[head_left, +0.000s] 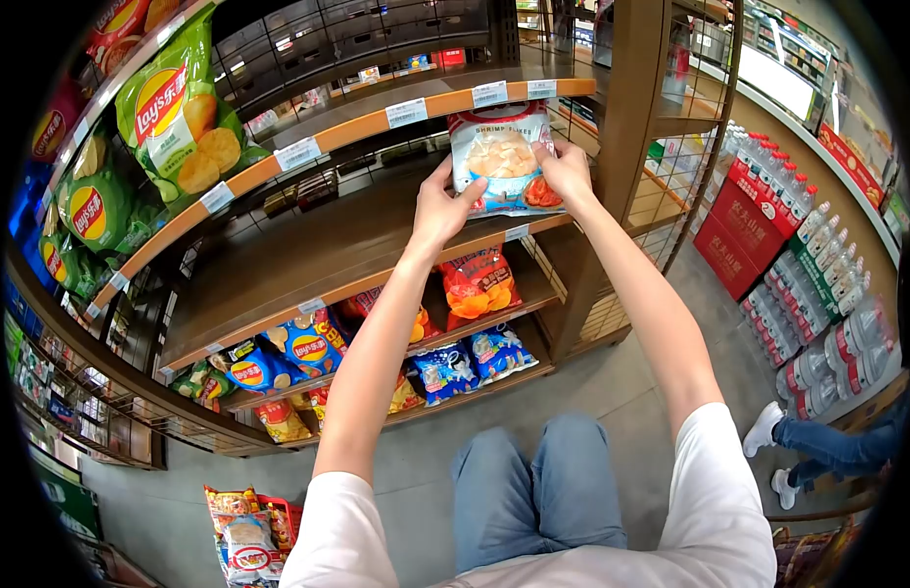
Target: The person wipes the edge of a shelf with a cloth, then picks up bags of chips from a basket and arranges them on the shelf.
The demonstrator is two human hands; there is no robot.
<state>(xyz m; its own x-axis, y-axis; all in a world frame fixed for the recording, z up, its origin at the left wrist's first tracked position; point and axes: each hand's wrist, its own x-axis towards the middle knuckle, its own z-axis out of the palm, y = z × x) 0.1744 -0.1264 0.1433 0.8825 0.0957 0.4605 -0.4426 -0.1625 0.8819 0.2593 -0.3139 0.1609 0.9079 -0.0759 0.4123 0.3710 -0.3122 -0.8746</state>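
Both my hands grip a bag of shrimp flakes (502,157), white and blue with a red top. My left hand (443,208) has its left edge, thumb across the front. On the right edge is my right hand (567,174), its thumb also on the front. The bag stands upright at the right end of a brown shelf (308,257), just under the price-tagged edge of the shelf above. I cannot tell whether its bottom rests on the board. Below it, a red chip bag (478,286) sits on a lower shelf.
Green Lay's bags (181,118) fill the upper left. Blue snack bags (443,372) line the bottom shelf. A shelf post (626,147) rises close to my right hand. Bagged snacks (247,539) are on the floor, lower left. Bottled water (817,245) and a person's legs (827,446) are at right.
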